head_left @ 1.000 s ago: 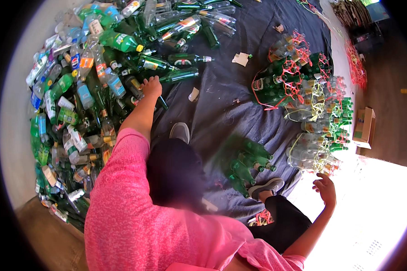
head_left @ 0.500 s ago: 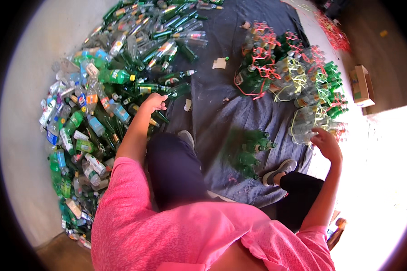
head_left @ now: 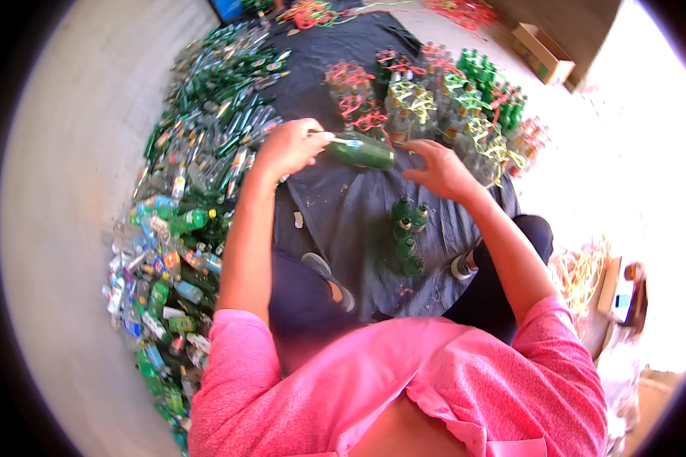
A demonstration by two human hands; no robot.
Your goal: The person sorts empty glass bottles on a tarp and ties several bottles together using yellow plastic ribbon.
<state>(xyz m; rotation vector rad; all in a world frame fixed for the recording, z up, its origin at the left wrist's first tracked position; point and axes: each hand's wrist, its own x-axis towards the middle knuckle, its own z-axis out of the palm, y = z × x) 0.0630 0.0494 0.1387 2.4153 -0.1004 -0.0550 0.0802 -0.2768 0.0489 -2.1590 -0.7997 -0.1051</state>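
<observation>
A green glass bottle (head_left: 363, 151) is hanging in mid-air in front of the person's chest, between the two hands, above the dark cloth (head_left: 358, 263). Its long axis is running roughly side to side, with the neck pointing left and the base pointing right and slightly nearer the person. The left hand (head_left: 293, 147) is clamping on the neck end, so the body of the bottle is extending rightward from it. The right hand (head_left: 440, 169) is hovering just beside the base, thumb and fingers spreading apart and holding nothing; it is lying nearer the base than the left hand, and a narrow gap is apparently separating them.

Nearer the person, a small group of green bottles (head_left: 408, 236) is standing on the cloth between the two shoes, closer to the right shoe (head_left: 463, 266). Beyond and to the right, tied bottle bundles (head_left: 411, 107) are standing close together under red and yellow strings. To the left, a long heap of loose bottles (head_left: 198, 160) is lying along the pale wall (head_left: 68, 190). Farther off at the right, a cardboard box (head_left: 543, 53) is resting on the floor
</observation>
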